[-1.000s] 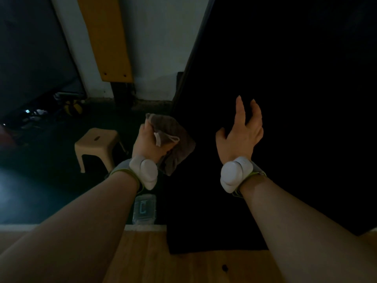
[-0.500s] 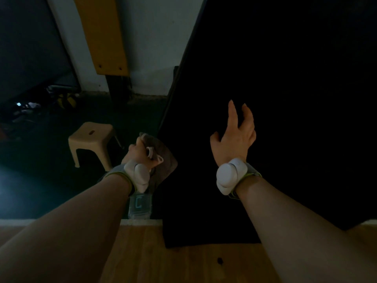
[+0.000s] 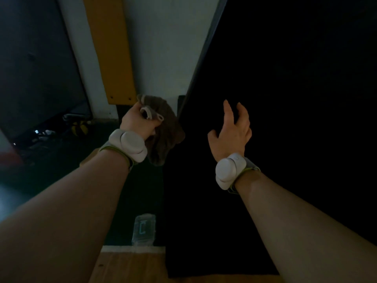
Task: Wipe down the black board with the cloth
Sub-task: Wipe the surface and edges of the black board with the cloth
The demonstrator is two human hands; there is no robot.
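The cloth [image 3: 163, 131] is clenched in the left hand [image 3: 138, 121] just left of the board [image 3: 285, 99], the right hand [image 3: 232, 131] spread empty before it; pressing cloth to board seems needed next.

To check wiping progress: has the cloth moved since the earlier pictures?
Yes. The cloth in the left hand rose, now nearly level with the lower end of the yellow plank.

The tall black board [image 3: 285, 99] at three o'clock looks matt and lightless, while the crumpled brown cloth [image 3: 165, 127] bunched in the left hand [image 3: 138, 121] looks soft and nappy. Smooth white plastic pods sit on both wrists, and at six o'clock the warm wooden surface [image 3: 130, 268] shows a satin grain beside a clear glossy plastic box [image 3: 143, 229].
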